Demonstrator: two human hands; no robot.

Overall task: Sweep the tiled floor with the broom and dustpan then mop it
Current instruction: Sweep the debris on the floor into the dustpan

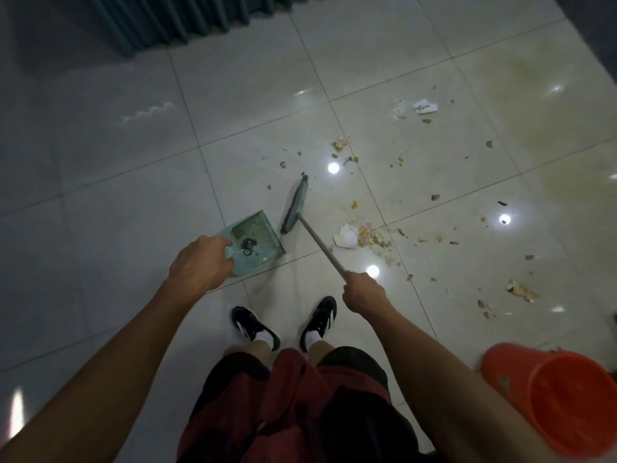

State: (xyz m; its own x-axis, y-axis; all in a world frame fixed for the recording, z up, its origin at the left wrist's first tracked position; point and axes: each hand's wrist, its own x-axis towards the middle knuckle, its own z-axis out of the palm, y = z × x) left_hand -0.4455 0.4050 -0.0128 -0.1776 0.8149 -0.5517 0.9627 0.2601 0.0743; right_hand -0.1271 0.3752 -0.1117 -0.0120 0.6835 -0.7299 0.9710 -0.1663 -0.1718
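Head view, looking down at the tiled floor (133, 182). The broom (295, 203) stands just ahead of the feet; its head runs long from about 7 to 1 o'clock, bristles on the tile, and the pale handle slants back toward 5 o'clock into the right hand (362, 290). That hand is a closed fist wrapped round the handle's end, forearm extended from 5 o'clock. The green dustpan (257, 240) lies just to the left of the broom head, its open lip facing 2 o'clock and some dark debris inside. The left hand (200, 262) curls round the dustpan's handle, knuckles up, arm reaching in from 7 o'clock. Crumbs and paper scraps (367, 233) scatter from 1 to 3 o'clock. An orange bucket (564, 396) sits at 4 o'clock.
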